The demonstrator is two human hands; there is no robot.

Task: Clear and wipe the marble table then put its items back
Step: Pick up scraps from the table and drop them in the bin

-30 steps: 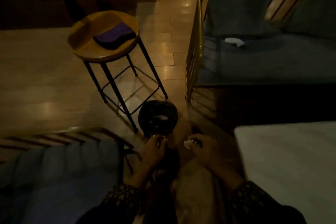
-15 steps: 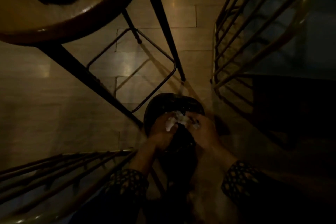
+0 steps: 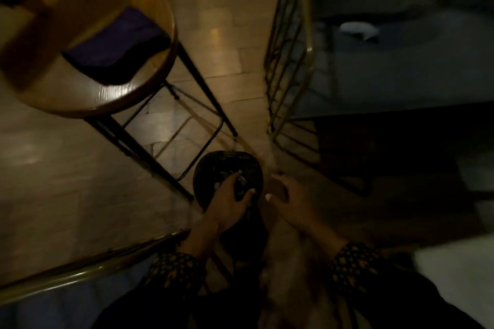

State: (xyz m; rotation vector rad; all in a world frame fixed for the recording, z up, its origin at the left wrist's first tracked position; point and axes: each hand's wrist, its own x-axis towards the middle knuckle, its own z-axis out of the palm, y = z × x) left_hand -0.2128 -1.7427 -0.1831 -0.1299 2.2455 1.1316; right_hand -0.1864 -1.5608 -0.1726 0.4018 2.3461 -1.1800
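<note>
Hands down at the bin (image 3: 227, 168) on the floor: left hand (image 3: 227, 205) grasps something dark over its mouth, right hand (image 3: 291, 200) hangs loosely curled, holding nothing. Looks like I'm mid-clearing, dumping rubbish. Marble worktop (image 3: 454, 270) sits off right; next I'd grab the purple cloth (image 3: 115, 45) on the stool (image 3: 88, 99).

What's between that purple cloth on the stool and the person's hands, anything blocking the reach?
Nothing visible blocks it. The purple cloth lies alone on the round stool, up and left of both hands. The left hand is over the dark bin; the right hand hangs beside it, seemingly holding nothing.
</note>
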